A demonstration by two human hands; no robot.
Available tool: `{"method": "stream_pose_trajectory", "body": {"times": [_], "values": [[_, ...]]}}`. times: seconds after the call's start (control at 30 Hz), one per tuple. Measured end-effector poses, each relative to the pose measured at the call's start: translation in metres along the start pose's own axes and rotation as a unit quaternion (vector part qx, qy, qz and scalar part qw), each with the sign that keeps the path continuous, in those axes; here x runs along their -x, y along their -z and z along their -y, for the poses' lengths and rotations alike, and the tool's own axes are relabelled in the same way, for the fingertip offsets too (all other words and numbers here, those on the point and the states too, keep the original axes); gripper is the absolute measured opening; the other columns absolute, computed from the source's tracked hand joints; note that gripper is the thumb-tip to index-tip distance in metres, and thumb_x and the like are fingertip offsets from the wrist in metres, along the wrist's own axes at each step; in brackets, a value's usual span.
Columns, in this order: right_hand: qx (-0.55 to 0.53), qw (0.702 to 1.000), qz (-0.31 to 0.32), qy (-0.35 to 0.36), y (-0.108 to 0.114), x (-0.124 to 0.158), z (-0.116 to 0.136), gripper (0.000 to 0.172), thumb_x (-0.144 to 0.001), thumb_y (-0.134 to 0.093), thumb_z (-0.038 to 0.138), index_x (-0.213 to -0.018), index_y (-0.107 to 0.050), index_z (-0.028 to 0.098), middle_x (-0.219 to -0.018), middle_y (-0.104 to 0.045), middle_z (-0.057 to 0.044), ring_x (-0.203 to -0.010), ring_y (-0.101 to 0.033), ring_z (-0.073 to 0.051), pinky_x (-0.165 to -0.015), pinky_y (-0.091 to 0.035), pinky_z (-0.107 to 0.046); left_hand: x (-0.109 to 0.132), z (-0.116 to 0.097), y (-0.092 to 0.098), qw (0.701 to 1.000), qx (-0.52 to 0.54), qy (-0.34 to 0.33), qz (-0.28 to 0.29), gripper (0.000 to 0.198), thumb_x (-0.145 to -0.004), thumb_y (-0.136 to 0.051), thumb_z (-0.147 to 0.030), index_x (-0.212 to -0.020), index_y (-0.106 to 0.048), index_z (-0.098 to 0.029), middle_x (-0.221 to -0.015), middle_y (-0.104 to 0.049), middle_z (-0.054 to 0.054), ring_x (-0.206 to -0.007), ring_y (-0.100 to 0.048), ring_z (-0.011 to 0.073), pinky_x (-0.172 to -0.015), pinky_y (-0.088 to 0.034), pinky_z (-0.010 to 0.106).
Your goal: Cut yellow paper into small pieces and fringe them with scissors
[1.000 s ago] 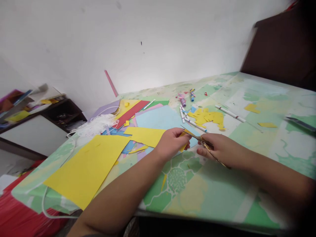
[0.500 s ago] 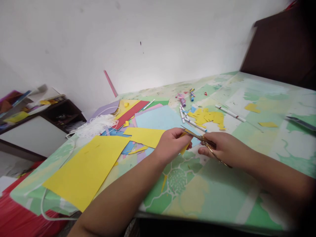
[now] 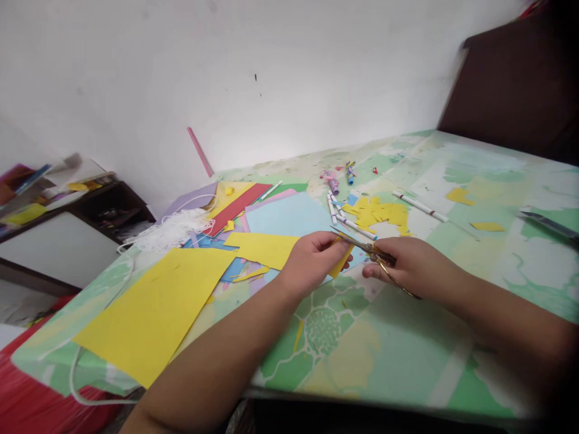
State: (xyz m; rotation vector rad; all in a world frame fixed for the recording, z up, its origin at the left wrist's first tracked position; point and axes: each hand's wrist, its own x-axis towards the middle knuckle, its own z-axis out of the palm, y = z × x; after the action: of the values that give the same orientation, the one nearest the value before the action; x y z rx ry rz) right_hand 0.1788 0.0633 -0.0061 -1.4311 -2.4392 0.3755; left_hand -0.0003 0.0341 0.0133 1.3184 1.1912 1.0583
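My left hand (image 3: 314, 259) is closed on a small piece of yellow paper (image 3: 340, 264), partly hidden by my fingers. In my right hand (image 3: 404, 265) is a pair of scissors (image 3: 377, 255) with gold-coloured handles, its blades pointing left across the top of that piece. Just left of my left hand lies a yellow paper strip (image 3: 266, 248), and nearer the table's left edge a large yellow sheet (image 3: 158, 313). Beyond my hands, a heap of cut yellow paper pieces (image 3: 380, 214) sits beside several white markers (image 3: 335, 211).
Light blue paper (image 3: 284, 217) and a red strip (image 3: 239, 208) lie behind my left hand. White cord (image 3: 172, 232) is piled to their left. A cutter knife (image 3: 549, 225) rests at the far right of the patterned tablecloth (image 3: 389, 355). A shelf (image 3: 67, 241) stands at the left.
The whole view has shifted slightly. My hands stay in nearly the same place, with the scissors' blades still at the small yellow piece, which shows a little more.
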Motion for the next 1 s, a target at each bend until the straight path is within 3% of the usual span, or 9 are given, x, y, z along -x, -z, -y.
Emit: {"method": "stream_pose_trajectory", "body": {"times": [0.37,1.0], "values": [[0.012,1.0,0.006,-0.019,0.0011,-0.001,-0.0001,0.045,-0.069,-0.053,0.057,-0.053,-0.03,0.022,-0.05,-0.043,0.002,-0.049,-0.038,-0.013,-0.046,-0.025,-0.026,-0.0013,-0.0011,-0.0003,1.0,0.001,0.002,0.003,0.014,-0.071,-0.057,-0.026,-0.066,-0.06,-0.014,-0.057,-0.057,0.0,-0.054,-0.054,0.0087,-0.054,-0.041,0.022],[0.008,0.999,0.022,0.024,0.001,0.0031,0.0017,0.042,-0.075,-0.044,0.059,-0.059,-0.036,0.021,-0.055,-0.044,0.002,-0.051,-0.039,-0.012,-0.047,-0.026,-0.025,-0.0008,0.0009,-0.0029,0.999,0.002,-0.027,-0.022,0.014,-0.074,-0.054,-0.025,-0.067,-0.058,-0.014,-0.057,-0.057,-0.002,-0.051,-0.054,0.0068,-0.049,-0.04,0.019]]}}
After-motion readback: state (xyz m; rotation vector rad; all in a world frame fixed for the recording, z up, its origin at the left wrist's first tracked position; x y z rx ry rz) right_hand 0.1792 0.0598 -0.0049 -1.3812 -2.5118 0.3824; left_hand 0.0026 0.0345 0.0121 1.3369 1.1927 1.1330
